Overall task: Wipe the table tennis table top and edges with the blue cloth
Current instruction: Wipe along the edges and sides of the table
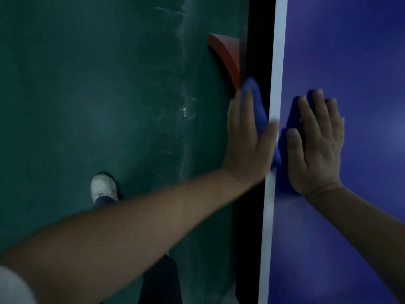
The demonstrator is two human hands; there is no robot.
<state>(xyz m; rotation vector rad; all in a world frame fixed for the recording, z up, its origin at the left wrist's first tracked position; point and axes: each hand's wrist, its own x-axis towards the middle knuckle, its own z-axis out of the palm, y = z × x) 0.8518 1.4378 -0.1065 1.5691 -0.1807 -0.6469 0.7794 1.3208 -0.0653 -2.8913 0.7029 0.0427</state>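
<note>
1. Cloth [255, 99]: blue, blurred, mostly hidden under the left hand [245, 145]. Its ends show past the fingertips and below the thumb. It lies against the side edge of the counter [350, 62].
2. Left fingers [238, 115]: straight, close together, pressing the cloth to that edge.
3. Right hand [315, 150]: flat on the counter top, fingers [311, 115] straight and slightly spread, holding nothing. Cannot tell whether the dark patch beside it is shadow or cloth.
4. Orange shape [228, 51]: on the floor [87, 84], partly cut off by the counter, unidentifiable.
</note>
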